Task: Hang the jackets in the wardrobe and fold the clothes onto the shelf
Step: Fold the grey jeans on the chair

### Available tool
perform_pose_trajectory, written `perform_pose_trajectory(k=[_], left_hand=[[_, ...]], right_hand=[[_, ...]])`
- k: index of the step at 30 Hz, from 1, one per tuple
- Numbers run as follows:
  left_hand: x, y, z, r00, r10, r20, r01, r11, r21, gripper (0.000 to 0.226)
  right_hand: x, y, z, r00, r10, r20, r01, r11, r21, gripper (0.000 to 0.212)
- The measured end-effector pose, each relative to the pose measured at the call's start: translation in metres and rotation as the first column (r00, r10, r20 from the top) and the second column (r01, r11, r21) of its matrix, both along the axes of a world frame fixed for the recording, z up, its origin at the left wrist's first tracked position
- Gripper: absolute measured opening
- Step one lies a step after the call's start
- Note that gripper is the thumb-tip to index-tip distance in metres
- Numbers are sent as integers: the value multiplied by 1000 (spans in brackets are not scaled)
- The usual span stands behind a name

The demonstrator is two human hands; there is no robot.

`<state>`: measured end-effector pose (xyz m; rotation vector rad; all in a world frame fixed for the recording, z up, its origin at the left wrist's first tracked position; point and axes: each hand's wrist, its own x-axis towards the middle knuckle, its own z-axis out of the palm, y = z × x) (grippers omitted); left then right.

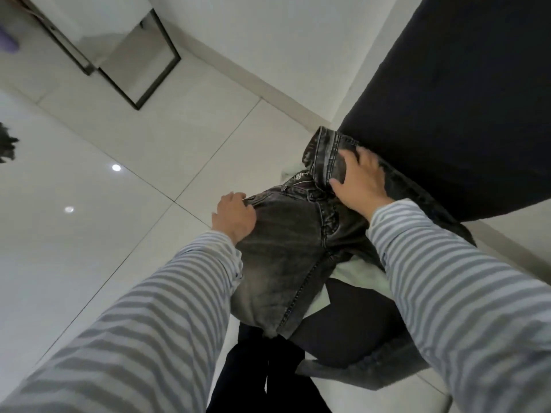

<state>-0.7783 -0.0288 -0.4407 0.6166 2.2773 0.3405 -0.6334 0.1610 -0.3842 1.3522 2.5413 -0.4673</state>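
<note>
- The glossy white tiled floor (89, 234) fills the left; a dark bed or sofa block (477, 99) rises at upper right.
- The faded black-grey jeans (283, 248) lie over a heap of dark and pale clothes (351, 323) beside that block, long axis running from bottom centre up to the right, waistband end farthest away.
- The right hand (362, 181), fingers spread, presses flat on the folded waistband.
- The left hand (234, 217) has fingers curled over the jeans' left edge.

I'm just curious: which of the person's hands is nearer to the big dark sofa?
Right. The right hand lies on the folded waistband of the grey jeans, right beside the sofa. The left hand grips the jeans' opposite edge, out over the tiled floor.
</note>
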Motion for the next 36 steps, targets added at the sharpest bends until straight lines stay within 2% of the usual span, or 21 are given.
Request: perform_pose_trajectory(k=[4, 6, 8, 11, 13, 15, 16, 18, 19, 20, 22, 24, 26, 28, 30, 33, 36], left_hand=[[-25, 10, -42, 999, 51, 8, -50, 994, -94, 48], [-28, 14, -57, 993, 92, 69, -76, 977, -199, 56], [-22, 16, -67, 974, 185, 132, -141, 947, -289, 69], [-9, 10, -74, 938, 299, 178, -250, 934, -254, 72], [-4, 3, -73, 903, 385, 193, -350, 917, -189, 64], [-4, -5, -69, 865, 468, 183, -450, 883, -132, 60], [-5, -7, -67, 851, 495, 173, -486, 869, -94, 59], [-4, -10, -62, 843, 511, 168, -517, 856, -6, 55], [-2, -12, -59, 845, 508, 167, -520, 853, 34, 53], [1, -14, -55, 846, 507, 167, -523, 849, 71, 50], [5, -19, -45, 843, 508, 178, -531, 838, 126, 42], [5, -20, -34, 861, 479, 169, -503, 851, 153, 36], [1, -17, -14, 884, 445, 141, -464, 871, 162, 29], [-4, -11, 3, 900, 420, 120, -435, 887, 155, 20], [-5, -7, 27, 904, 402, 149, -423, 890, 171, 21], [2, -3, 67, 907, 360, 220, -409, 878, 251, 36], [13, 0, 105, 945, 230, 234, -300, 895, 331, 28]], right_hand=[[-23, 28, -38, 997, 51, -65, -41, 989, 145, 76], [-30, 33, -53, 998, 51, -36, -42, 976, 215, 82], [-33, 32, -66, 1000, 2, 23, -6, 981, 196, 87], [-28, 23, -78, 987, -40, 157, 13, 986, 169, 88], [-30, 24, -76, 989, 32, 145, -60, 979, 196, 86], [-42, 30, -69, 978, 183, 96, -193, 975, 114, 94], [-50, 33, -63, 980, 189, 66, -190, 982, 16, 103], [-61, 41, -53, 999, 14, 50, -2, 972, -234, 114], [-61, 42, -51, 995, -58, 78, 80, 946, -315, 111], [-58, 39, -48, 990, -61, 126, 100, 938, -332, 102], [-49, 29, -45, 978, 30, 208, 19, 973, -230, 75], [-37, 14, -36, 958, 132, 254, -139, 990, 12, 53], [-24, -1, -17, 947, 220, 234, -276, 931, 238, 44], [-13, -9, -4, 945, 261, 197, -306, 918, 253, 44], [4, -13, 13, 952, 236, 197, -279, 931, 235, 45], [36, -16, 50, 992, 17, 126, -47, 970, 239, 45], [63, -21, 96, 989, -136, 54, 117, 958, 264, 49]])
